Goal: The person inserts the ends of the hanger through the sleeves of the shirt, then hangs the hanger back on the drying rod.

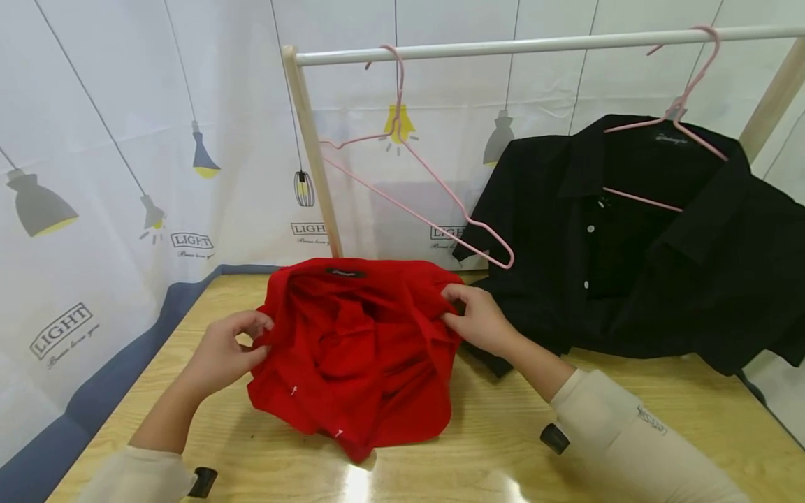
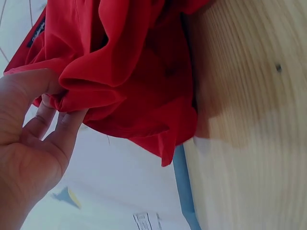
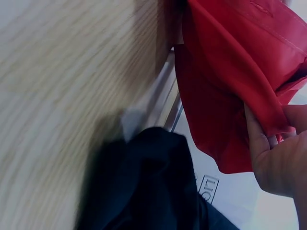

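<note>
A red shirt (image 1: 402, 370) is held up, bunched, above the wooden table, its dark collar label at the top edge. My left hand (image 1: 229, 349) pinches its left side near the shoulder; in the left wrist view the thumb and fingers (image 2: 67, 127) grip a fold of the cloth. On the other side my right hand (image 1: 481, 318) pinches the shirt's right shoulder area. The right wrist view shows that hand (image 3: 283, 158) with the red fabric (image 3: 225, 86) between thumb and fingers. A bare pink hanger (image 1: 440, 181) hangs from the rail behind the shirt.
To the right, a black shirt (image 1: 534, 209) hangs on another pink hanger (image 1: 704, 66). Both hangers hook over a white rail (image 1: 503, 47) with wooden posts (image 1: 312, 154). Wooden table (image 1: 503, 419) lies below, and a lamp-patterned curtain (image 1: 126, 84) stands behind.
</note>
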The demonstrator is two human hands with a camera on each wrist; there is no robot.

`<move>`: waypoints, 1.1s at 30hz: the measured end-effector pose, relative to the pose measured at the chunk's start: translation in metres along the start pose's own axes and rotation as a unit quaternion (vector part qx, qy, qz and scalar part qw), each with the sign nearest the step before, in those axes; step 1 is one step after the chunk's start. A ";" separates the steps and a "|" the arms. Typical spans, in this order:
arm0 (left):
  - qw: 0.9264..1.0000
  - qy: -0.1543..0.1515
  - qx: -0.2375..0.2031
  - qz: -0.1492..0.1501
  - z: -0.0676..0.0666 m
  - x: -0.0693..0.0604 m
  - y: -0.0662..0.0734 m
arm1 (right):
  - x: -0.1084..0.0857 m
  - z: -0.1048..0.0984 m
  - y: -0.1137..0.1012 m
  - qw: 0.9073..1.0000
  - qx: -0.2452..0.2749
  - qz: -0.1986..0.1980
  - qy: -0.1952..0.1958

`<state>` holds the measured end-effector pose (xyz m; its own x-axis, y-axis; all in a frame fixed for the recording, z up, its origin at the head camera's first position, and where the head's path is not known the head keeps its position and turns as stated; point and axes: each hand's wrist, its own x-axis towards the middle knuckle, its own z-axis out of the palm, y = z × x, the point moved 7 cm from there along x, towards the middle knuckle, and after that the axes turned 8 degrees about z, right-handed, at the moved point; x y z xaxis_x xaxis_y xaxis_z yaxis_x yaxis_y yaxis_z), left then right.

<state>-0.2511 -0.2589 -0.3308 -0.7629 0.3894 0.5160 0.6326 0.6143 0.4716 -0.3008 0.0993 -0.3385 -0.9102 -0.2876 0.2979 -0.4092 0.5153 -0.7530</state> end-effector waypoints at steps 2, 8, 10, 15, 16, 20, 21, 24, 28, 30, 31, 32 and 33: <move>1.000 -0.001 0.000 0.008 0.004 0.005 0.004 | -0.004 -0.006 0.004 1.000 0.000 -0.001 0.006; 1.000 -0.001 -0.010 0.022 0.016 0.016 0.014 | -0.014 -0.020 0.016 1.000 0.005 0.002 0.017; 1.000 -0.003 -0.017 0.023 0.021 0.021 0.015 | -0.016 -0.026 0.021 1.000 -0.001 0.011 0.022; 0.999 -0.001 -0.028 0.046 0.036 0.034 0.018 | -0.022 -0.043 0.032 0.999 -0.014 0.035 0.039; 0.998 0.002 -0.028 0.054 0.038 0.036 0.019 | -0.024 -0.047 0.035 0.998 -0.018 0.040 0.042; 0.996 0.006 -0.021 0.082 0.050 0.045 0.022 | -0.030 -0.063 0.044 0.995 -0.045 0.057 0.064; 0.996 0.004 -0.021 0.084 0.053 0.047 0.022 | -0.032 -0.067 0.046 0.994 -0.052 0.061 0.069; 0.996 -0.008 -0.022 0.086 0.063 0.053 0.024 | -0.037 -0.077 0.050 0.992 -0.073 0.065 0.078; 0.996 -0.029 -0.025 0.080 0.077 0.060 0.023 | -0.040 -0.087 0.055 0.989 -0.104 0.066 0.077; 0.996 -0.044 -0.027 0.074 0.084 0.063 0.022 | -0.040 -0.092 0.058 0.987 -0.121 0.072 0.076; 0.996 -0.052 -0.026 0.072 0.088 0.064 0.021 | -0.040 -0.094 0.059 0.986 -0.129 0.076 0.075; 0.995 -0.060 -0.025 0.071 0.092 0.065 0.020 | -0.040 -0.096 0.061 0.985 -0.136 0.080 0.073; 0.995 -0.068 -0.024 0.069 0.096 0.066 0.018 | -0.040 -0.098 0.062 0.984 -0.144 0.081 0.072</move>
<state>-0.3023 -0.1565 -0.3567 -0.6768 0.5589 0.4791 0.7362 0.5160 0.4379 -0.2963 0.2219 -0.3399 -0.9563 -0.0761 0.2823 -0.2394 0.7581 -0.6066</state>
